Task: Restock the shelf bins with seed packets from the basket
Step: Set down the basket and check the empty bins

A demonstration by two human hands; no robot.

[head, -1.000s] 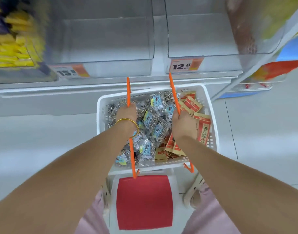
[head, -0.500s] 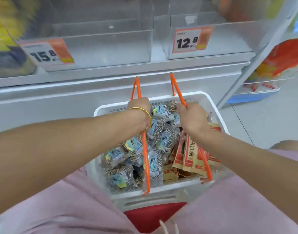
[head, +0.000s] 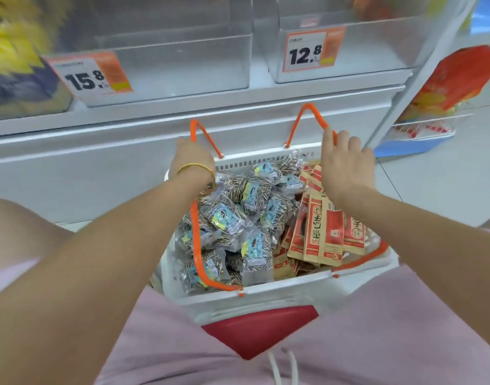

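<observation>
A white plastic basket (head: 279, 287) stands right in front of me on a red stool (head: 260, 330). Its left half holds clear packets of striped seeds (head: 232, 218); its right half holds red and brown paper packets (head: 327, 232). My left hand (head: 195, 158) grips the left orange handle (head: 195, 234) near the basket's far left corner. My right hand (head: 346, 162) curls around the right orange handle (head: 307, 113) at the far right corner. Above, a clear bin tagged 15.8 (head: 182, 59) and a clear bin tagged 12.8 (head: 371, 43) look empty.
The white shelf base (head: 99, 168) rises just behind the basket. A bin with yellow bags (head: 13, 56) sits at the far left. A wire rack with red and orange packs (head: 443, 87) stands to the right over grey floor tiles (head: 432, 184).
Both hands have spread the two orange handles apart, toward the basket's sides. The view has dropped lower and closer to the basket and the bins.
</observation>
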